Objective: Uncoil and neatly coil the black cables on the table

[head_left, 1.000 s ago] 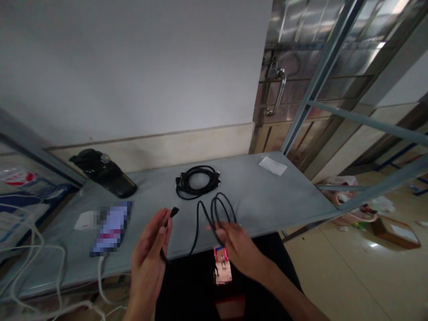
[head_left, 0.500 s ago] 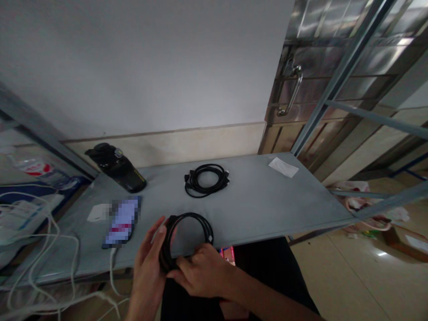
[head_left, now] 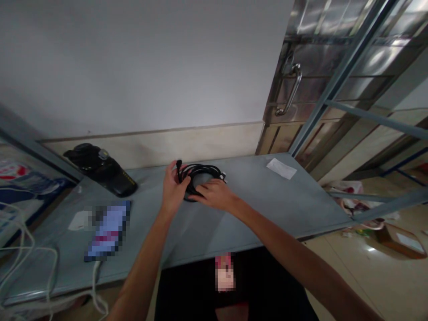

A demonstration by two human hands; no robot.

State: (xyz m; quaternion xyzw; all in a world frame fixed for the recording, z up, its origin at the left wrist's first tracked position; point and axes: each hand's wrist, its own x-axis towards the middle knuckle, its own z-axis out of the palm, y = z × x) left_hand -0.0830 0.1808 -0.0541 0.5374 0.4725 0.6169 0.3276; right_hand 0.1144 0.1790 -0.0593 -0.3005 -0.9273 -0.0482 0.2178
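Black coiled cables (head_left: 203, 168) lie toward the back of the grey tabletop, between my two hands. My left hand (head_left: 174, 186) grips the left side of the coil, with a black plug (head_left: 179, 164) sticking up by its fingertips. At the front of the loop, my right hand (head_left: 216, 194) has its fingers curled around the cable. A pale connector (head_left: 223, 175) shows at the right side. The coils overlap, so I cannot separate the held one from the one beneath it.
Left of the cables, a black bottle (head_left: 107, 171) lies tilted near the wall. A blurred phone (head_left: 109, 232) with a white cord (head_left: 96, 274) is nearer. White paper (head_left: 281, 168) lies at the right. A metal post (head_left: 329, 100) rises at the table's right end.
Both hands have carried the held cable coil from the front edge back onto the other coil. The view has shifted slightly, so the bottle and phone appear further left.
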